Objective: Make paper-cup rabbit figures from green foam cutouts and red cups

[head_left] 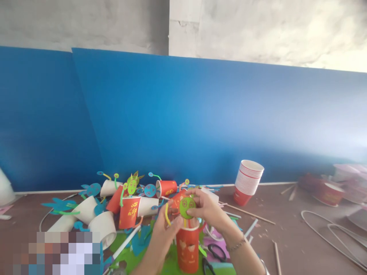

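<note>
A round green paper face point(187, 207) with drawn eyes stands above the mouth of a red paper cup point(187, 252). My right hand point(208, 208) pinches the green face between thumb and fingers. Curled at the cup's left rim is my left hand point(164, 233), its thumb against the rim; its far fingertips are partly hidden. A bent yellow straw point(167, 214) rises beside the left fingers. Several striped straws show between the face and the cup's opening. The cup is upright, with cut-outs on its front.
Finished-looking cup figures point(129, 212) with straw arms lie heaped at left. A stack of paper cups point(249, 179) stands at back right. Black-handled scissors point(216, 253) lie beside the cup. Wooden sticks point(276, 258) and a white cable point(329, 229) are farther right; a blue panel point(183, 122) stands behind.
</note>
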A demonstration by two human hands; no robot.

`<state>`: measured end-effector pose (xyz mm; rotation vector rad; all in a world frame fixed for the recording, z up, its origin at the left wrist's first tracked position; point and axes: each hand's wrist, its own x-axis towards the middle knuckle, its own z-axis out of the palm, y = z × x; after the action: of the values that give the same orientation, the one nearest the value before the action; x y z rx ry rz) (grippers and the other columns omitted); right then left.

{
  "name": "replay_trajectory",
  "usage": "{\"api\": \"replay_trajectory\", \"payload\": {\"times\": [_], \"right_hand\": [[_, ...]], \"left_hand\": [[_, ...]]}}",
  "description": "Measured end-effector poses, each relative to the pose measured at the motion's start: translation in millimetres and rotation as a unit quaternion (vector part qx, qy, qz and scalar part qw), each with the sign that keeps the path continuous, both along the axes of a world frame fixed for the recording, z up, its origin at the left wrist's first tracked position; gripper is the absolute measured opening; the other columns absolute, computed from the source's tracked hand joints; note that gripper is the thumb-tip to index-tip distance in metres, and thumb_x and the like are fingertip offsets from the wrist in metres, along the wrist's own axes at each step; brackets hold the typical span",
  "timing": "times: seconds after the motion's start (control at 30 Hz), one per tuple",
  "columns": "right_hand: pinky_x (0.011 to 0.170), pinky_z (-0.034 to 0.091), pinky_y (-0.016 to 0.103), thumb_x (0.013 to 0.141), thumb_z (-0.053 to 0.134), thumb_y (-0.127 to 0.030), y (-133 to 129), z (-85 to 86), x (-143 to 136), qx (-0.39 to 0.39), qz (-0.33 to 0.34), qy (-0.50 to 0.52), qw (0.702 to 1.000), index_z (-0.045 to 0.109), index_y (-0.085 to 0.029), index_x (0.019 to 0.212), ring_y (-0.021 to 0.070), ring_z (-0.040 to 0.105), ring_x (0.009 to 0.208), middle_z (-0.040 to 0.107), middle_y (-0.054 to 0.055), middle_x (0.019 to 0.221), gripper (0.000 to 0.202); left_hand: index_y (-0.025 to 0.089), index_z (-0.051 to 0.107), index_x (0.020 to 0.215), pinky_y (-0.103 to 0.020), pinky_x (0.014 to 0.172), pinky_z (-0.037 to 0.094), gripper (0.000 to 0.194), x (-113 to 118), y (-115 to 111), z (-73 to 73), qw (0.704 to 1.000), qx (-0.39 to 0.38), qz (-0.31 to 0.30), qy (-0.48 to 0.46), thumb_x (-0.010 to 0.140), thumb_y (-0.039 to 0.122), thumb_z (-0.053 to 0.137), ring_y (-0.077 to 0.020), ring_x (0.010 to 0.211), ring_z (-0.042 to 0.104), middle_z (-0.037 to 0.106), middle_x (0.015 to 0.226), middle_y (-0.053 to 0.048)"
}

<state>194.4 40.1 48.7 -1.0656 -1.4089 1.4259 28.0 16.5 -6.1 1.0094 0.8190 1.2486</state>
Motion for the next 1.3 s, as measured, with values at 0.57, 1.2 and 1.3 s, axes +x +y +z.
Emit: {"api": "replay_trajectory", "payload": {"times": [0.57,1.2,1.3], "right_hand": [[0.058,0.047,0.025,0.065,0.073,-0.023,-11.6,8.6,-15.7,0.011,0.029,-0.011,0.999,0.056,-0.018,0.104,0.016,0.066,0.063,0.068,-0.002,0.069,0.043],[0.06,0.048,0.028,0.085,0.047,-0.025,-8.2,1.0,-13.9,0.06,-0.074,-0.22,0.971,0.064,-0.017,0.1,0.018,0.065,0.068,0.072,0.004,0.075,0.025],[0.061,0.047,0.027,0.072,0.055,-0.011,-17.2,-6.0,-24.0,0.085,0.087,-0.356,0.926,0.072,-0.02,0.088,0.0187,0.066,0.066,0.074,0.003,0.073,0.025]], "left_hand": [[0.014,0.069,0.07,-0.032,0.075,0.047,0.036,-14.6,10.2,17.2,0.995,0.042,-0.026,0.092,0.064,0.049,0.076,-0.0247,0.082,0.06,0.066,0.084,-0.009],[0.014,0.068,0.084,-0.03,0.07,0.048,0.035,-59.1,26.4,64.3,0.984,0.0,0.07,0.166,0.064,0.042,0.075,-0.0241,0.076,0.066,0.072,0.076,-0.005],[0.014,0.067,0.085,-0.03,0.071,0.049,0.037,-68.8,32.2,67.8,0.983,-0.003,0.086,0.16,0.063,0.042,0.076,-0.0238,0.076,0.067,0.072,0.075,-0.004]]}}
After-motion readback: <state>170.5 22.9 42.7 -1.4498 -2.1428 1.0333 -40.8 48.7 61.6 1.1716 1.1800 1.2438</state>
